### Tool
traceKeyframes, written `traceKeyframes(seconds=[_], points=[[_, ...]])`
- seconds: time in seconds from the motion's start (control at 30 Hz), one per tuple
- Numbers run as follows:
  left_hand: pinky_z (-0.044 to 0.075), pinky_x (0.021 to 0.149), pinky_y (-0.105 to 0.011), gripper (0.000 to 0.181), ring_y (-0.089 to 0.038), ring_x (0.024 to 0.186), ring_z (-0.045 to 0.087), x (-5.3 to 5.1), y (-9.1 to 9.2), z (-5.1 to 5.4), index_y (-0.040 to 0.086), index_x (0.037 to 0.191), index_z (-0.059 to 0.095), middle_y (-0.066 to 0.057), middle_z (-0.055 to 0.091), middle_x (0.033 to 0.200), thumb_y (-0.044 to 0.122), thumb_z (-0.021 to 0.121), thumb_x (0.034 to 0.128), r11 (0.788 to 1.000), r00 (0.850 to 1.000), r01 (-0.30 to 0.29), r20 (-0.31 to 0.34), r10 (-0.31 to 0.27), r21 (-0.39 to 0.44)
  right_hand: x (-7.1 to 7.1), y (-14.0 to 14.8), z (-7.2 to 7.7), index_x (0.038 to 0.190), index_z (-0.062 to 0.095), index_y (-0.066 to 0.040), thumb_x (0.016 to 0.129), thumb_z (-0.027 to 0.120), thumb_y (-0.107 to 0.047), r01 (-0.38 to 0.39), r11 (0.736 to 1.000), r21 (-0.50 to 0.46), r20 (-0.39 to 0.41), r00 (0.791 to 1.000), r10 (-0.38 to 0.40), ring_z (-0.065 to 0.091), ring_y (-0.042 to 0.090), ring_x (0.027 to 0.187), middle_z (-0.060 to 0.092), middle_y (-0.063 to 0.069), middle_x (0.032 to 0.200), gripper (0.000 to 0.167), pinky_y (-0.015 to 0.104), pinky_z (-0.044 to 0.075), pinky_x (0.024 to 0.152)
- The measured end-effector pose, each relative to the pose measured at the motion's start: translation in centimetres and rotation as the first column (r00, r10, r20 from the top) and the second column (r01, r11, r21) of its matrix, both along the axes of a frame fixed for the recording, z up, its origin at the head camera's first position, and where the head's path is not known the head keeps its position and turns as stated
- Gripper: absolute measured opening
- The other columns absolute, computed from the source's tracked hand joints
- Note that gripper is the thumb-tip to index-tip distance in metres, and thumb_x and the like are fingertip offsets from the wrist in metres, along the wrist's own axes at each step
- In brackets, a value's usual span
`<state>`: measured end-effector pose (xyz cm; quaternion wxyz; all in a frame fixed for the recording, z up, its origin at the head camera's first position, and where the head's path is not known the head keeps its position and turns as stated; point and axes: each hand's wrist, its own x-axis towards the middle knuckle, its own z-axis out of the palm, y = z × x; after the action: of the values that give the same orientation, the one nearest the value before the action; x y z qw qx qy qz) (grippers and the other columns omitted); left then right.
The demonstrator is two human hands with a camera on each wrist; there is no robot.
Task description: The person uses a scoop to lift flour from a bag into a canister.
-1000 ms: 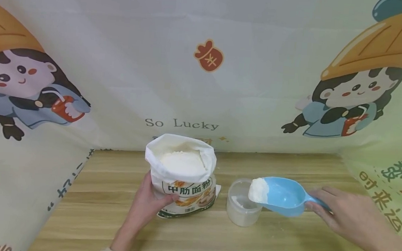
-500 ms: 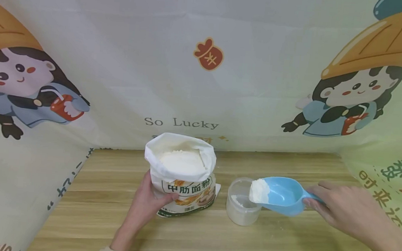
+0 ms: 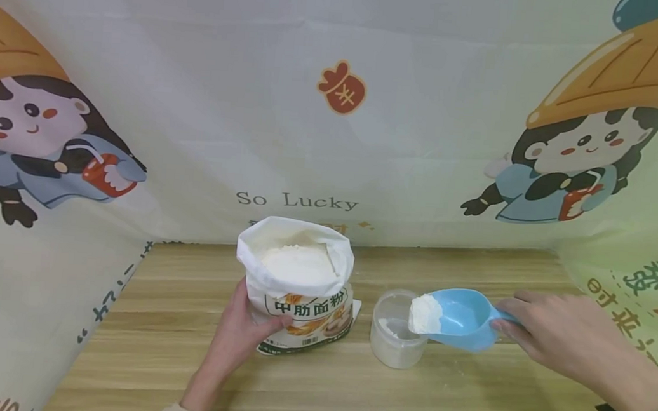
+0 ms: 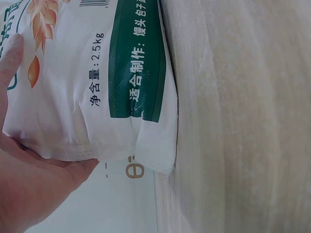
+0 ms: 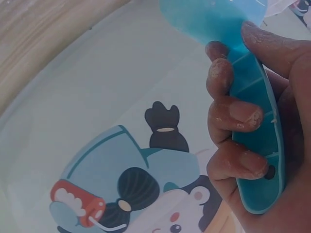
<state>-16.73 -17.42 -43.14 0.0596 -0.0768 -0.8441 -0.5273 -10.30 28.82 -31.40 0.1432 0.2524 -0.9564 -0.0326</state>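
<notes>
My left hand (image 3: 246, 321) grips the left side of an open white flour bag (image 3: 306, 287), its thumb across the printed front. White flour (image 3: 299, 264) shows in the bag's mouth. In the left wrist view the bag (image 4: 92, 63) stands on the wood surface. My right hand (image 3: 560, 336) holds a blue scoop (image 3: 464, 320) by its handle; in the right wrist view the fingers curl round that handle (image 5: 255, 121). A heap of flour (image 3: 426, 314) sits at the scoop's tip, over the right rim of a clear round tub (image 3: 398, 347). Some white flour lies inside the tub.
The wood-grain table (image 3: 322, 390) carries the bag and tub. Behind it and at both sides hangs a pale printed cloth (image 3: 426, 123) with cartoon figures. Faint white specks lie on the table right of the tub.
The scoop's handle end has come slightly leftward and up with my right hand, while its flour-laden tip stays over the tub's rim. My left hand and the bag hold their place.
</notes>
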Motion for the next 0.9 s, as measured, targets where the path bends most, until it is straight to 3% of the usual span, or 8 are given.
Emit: traceKeyframes(seconds=[0.2, 0.43, 0.57, 0.9], points=[[0.035, 0.114, -0.064, 0.104, -0.035, 0.134, 0.050, 0.0, 0.0, -0.1, 0.017, 0.157, 0.033, -0.008, 0.054, 0.143, 0.022, 0.095, 0.0732, 1.000, 1.000, 0.003, 0.006, -0.003, -0.007, -0.2, -0.6, 0.9, 0.072, 0.051, -0.027, 0.090, 0.079, -0.034, 0.005, 1.000, 0.030, 0.017, 1.000, -0.005, 0.033, 0.007, 0.053, 0.036, -0.012, 0.066, 0.034, 0.027, 0.027, 0.046], [0.034, 0.115, -0.065, 0.107, -0.037, 0.135, 0.050, 0.1, 0.1, 0.1, 0.015, 0.158, 0.031, -0.011, 0.054, 0.144, 0.020, 0.095, 0.0729, 1.000, 1.000, -0.010, 0.020, 0.011, -0.022, -0.7, -1.6, 1.9, 0.084, 0.071, -0.022, 0.089, 0.082, -0.031, -0.014, 0.998, 0.055, 0.038, 0.999, 0.012, 0.036, 0.007, 0.053, 0.044, -0.013, 0.066, 0.015, 0.027, 0.031, 0.043], [0.034, 0.115, -0.065, 0.107, -0.037, 0.135, 0.050, 0.2, 0.1, 0.2, 0.015, 0.159, 0.030, -0.011, 0.054, 0.144, 0.021, 0.094, 0.0732, 1.000, 0.999, -0.012, 0.032, 0.013, -0.022, -0.9, -2.3, 2.4, 0.087, 0.074, -0.019, 0.086, 0.084, -0.032, -0.019, 0.996, 0.082, 0.038, 0.999, 0.016, 0.036, 0.008, 0.052, 0.046, -0.011, 0.065, 0.016, 0.027, 0.031, 0.043], [0.037, 0.113, -0.064, 0.105, -0.036, 0.132, 0.052, 0.2, 0.0, 0.2, 0.016, 0.157, 0.032, -0.010, 0.055, 0.142, 0.021, 0.095, 0.0730, 1.000, 0.999, -0.020, 0.045, 0.021, -0.025, -1.8, -3.8, 3.4, 0.069, 0.060, -0.022, 0.084, 0.086, -0.030, -0.044, 0.991, 0.128, 0.028, 0.999, 0.041, 0.036, 0.010, 0.052, 0.042, -0.011, 0.061, 0.031, 0.029, 0.034, 0.042]])
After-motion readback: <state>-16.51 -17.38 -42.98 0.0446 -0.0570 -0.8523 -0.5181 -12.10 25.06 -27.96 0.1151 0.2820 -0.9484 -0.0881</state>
